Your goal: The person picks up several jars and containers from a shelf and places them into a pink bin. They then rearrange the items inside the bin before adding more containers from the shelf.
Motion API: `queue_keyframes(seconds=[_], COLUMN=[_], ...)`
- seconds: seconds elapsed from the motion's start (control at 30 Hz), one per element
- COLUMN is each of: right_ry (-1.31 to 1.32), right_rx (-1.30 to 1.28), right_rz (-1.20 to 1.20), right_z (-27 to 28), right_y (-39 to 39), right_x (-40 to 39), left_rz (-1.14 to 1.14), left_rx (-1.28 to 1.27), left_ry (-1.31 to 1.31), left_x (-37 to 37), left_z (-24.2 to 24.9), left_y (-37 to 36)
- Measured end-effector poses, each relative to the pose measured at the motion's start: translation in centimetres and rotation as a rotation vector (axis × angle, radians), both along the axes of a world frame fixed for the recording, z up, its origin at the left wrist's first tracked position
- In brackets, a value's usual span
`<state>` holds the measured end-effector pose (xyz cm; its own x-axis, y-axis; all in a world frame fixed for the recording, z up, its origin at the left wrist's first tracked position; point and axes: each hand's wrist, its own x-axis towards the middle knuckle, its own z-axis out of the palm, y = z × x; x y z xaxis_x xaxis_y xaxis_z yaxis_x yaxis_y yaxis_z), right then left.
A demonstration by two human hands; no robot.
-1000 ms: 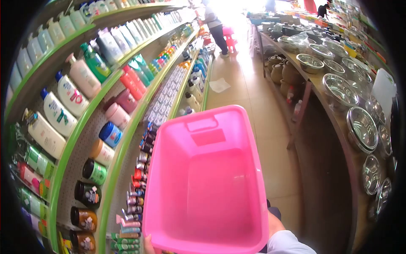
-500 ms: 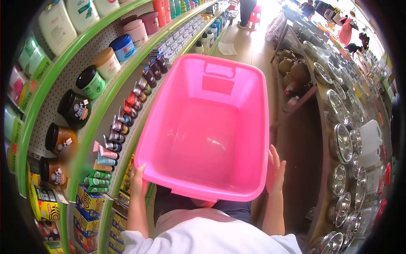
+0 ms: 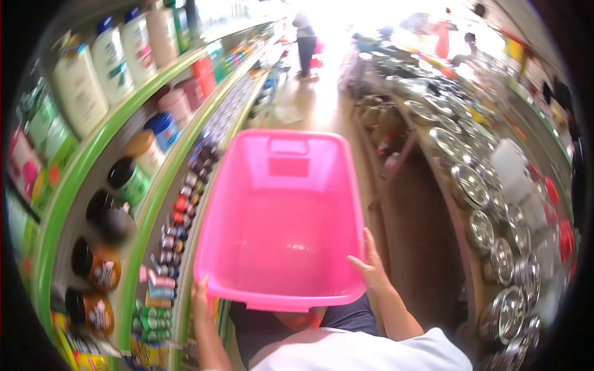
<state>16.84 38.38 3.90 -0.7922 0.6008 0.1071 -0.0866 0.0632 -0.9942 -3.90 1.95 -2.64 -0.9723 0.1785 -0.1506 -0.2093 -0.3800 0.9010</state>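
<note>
A large pink plastic tub (image 3: 281, 229), with nothing in it, is held out in front of my body in the head view. My left hand (image 3: 202, 300) grips its near left corner, the fingers mostly hidden by the wall. At the right side, near the lower right corner, my right hand (image 3: 371, 263) holds the tub, its thumb over the rim and its index finger pointing up along the outer wall.
Green-edged shelves (image 3: 93, 148) with bottles, jars and tubes run along the left. On the right, a long table (image 3: 455, 247) carries shiny metal lids. A person (image 3: 305, 46) stands far down the aisle (image 3: 318, 111).
The view has tilted up, and the tub sits lower and further left in it. My right thumb now lies over the rim; before, that hand was more open against the tub's side.
</note>
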Motion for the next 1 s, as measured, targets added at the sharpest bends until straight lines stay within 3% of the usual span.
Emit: queue_keyframes(seconds=[0.3,0.43,0.5,0.57,0.63,0.73,0.83,0.9,0.93,1.0], right_ry=[-0.004,-0.038,-0.013,-0.003,-0.079,-0.137,-0.294,-0.493,-0.559,-0.693], right_rx=[-0.094,0.003,-0.121,-0.072,-0.199,-0.085,0.039,0.255,0.330,0.405], right_rz=[0.047,0.041,0.000,-0.011,-0.201,-0.307,-0.437,-0.433,-0.423,-0.353], right_z=[0.2,-1.1,-2.3,-2.4,-2.1,-4.4,-11.8,-16.4,-18.7,-22.6], right_y=[0.0,0.5,1.2,1.4,1.5,2.7,4.5,4.3,3.9,3.0], right_x=[0.3,0.4,0.7,1.3,2.2,3.4,4.8,6.0,6.6,7.7], left_rz=[-0.095,0.031,0.345,0.426,0.430,0.273,-0.034,-0.213,-0.201,-0.164], left_rx=[0.084,0.104,-0.287,-0.384,-0.255,0.106,0.463,0.889,0.882,0.842], left_ry=[-0.002,-0.062,0.295,0.469,0.705,0.987,1.230,1.194,1.184,1.474], left_x=[0.4,1.9,1.6,1.9,3.0,6.2,10.1,12.7,12.6,12.5], left_z=[-1.1,2.8,2.7,5.6,9.9,17.2,23.8,26.4,26.7,27.0], left_y=[-0.6,-0.1,-1.2,-2.0,-0.8,2.0,4.6,7.1,7.2,7.6])
